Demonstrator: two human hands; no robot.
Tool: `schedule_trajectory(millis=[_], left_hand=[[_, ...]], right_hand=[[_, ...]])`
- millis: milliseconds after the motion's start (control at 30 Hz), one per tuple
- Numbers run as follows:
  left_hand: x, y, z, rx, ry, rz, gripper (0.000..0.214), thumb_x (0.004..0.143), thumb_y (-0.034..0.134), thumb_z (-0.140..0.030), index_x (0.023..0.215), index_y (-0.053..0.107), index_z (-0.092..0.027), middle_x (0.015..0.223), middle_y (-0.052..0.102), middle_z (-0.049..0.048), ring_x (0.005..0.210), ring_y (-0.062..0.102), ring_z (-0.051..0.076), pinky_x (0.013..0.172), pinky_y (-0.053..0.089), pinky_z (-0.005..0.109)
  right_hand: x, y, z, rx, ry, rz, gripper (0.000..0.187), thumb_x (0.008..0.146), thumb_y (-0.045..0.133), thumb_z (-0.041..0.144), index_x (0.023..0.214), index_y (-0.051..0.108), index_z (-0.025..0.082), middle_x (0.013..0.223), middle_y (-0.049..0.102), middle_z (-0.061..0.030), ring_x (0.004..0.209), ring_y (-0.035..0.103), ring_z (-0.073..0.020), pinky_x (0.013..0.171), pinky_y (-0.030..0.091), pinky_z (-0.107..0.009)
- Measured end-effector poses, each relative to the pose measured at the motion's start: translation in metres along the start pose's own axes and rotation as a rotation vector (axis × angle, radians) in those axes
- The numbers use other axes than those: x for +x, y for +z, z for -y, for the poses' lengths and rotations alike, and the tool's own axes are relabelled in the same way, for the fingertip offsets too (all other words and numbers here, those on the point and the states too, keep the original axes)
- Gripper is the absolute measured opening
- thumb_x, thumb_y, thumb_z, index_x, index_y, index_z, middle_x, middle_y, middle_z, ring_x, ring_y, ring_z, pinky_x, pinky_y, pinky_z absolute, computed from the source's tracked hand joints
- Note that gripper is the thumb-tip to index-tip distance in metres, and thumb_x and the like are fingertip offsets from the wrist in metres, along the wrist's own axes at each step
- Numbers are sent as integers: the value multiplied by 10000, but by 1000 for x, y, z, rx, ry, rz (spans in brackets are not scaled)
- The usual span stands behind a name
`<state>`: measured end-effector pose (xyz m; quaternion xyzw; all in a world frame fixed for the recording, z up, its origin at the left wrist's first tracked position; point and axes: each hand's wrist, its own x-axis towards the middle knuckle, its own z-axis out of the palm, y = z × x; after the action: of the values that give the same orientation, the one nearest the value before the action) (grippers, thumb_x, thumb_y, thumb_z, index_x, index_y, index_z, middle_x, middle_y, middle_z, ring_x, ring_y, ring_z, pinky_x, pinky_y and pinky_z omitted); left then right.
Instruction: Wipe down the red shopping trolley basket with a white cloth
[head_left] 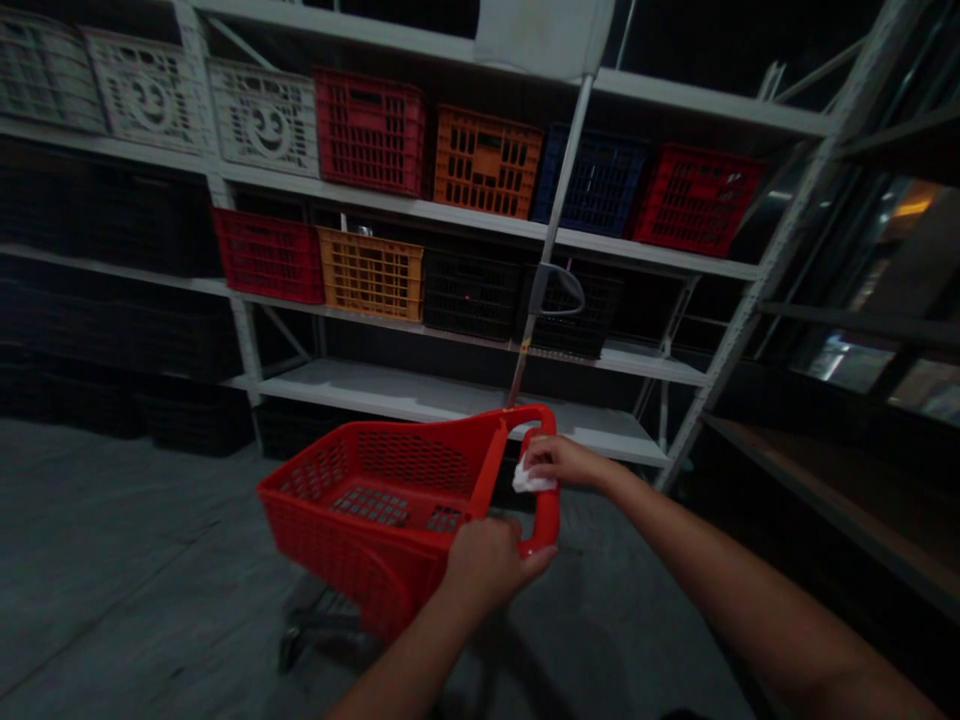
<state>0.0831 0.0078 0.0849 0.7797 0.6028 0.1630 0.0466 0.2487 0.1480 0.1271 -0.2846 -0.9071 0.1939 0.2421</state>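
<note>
A small red plastic shopping cart [360, 545] stands in front of me, its perforated basket pointing left. My left hand [484, 565] is closed around the near end of the cart's handle, where it joins the basket; the thumb lies along the red bar. In the fingers of my right hand [559, 460] is a crumpled white cloth or tissue [531, 480], pressed against the upright far part of the red handle [549, 515]. A metal pole [566, 170] with a grey loop-shaped holder [555, 292] rises from behind the handle.
White metal shelving [360, 385] runs across the back. It carries red, orange, blue, white and black crates, among them an orange crate [487, 160] and a yellow crate [371, 275]. A darker shelf rack [840, 490] stands at the right. The cart rests on grey floor [135, 580].
</note>
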Motion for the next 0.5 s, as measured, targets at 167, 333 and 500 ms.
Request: schedule_trajectory(millis=[167, 333, 500], left_hand=[[-3, 2, 3, -5, -5, -9, 738, 667, 183, -764, 775, 657, -209, 732, 651, 121, 720, 611, 265, 665, 438, 371], [-1, 2, 3, -7, -2, -9, 739, 670, 185, -761, 768, 663, -206, 730, 654, 130, 722, 612, 268, 662, 434, 371], [2, -1, 4, -12, -26, 8, 737, 674, 191, -757, 781, 668, -205, 756, 655, 141, 754, 614, 263, 685, 428, 365]], right_hand=[[28, -15, -20, -136, 215, -109, 167, 650, 551, 89, 697, 681, 183, 660, 653, 10, 609, 558, -133, 584, 403, -227], [75, -19, -34, -226, 340, -57, 185, 542, 576, 23, 471, 639, 182, 436, 576, 35, 470, 501, -115, 513, 364, -213], [95, 15, -15, -202, 314, -24, 148, 507, 652, 61, 430, 610, 181, 349, 516, 67, 425, 465, -89, 465, 355, -196]])
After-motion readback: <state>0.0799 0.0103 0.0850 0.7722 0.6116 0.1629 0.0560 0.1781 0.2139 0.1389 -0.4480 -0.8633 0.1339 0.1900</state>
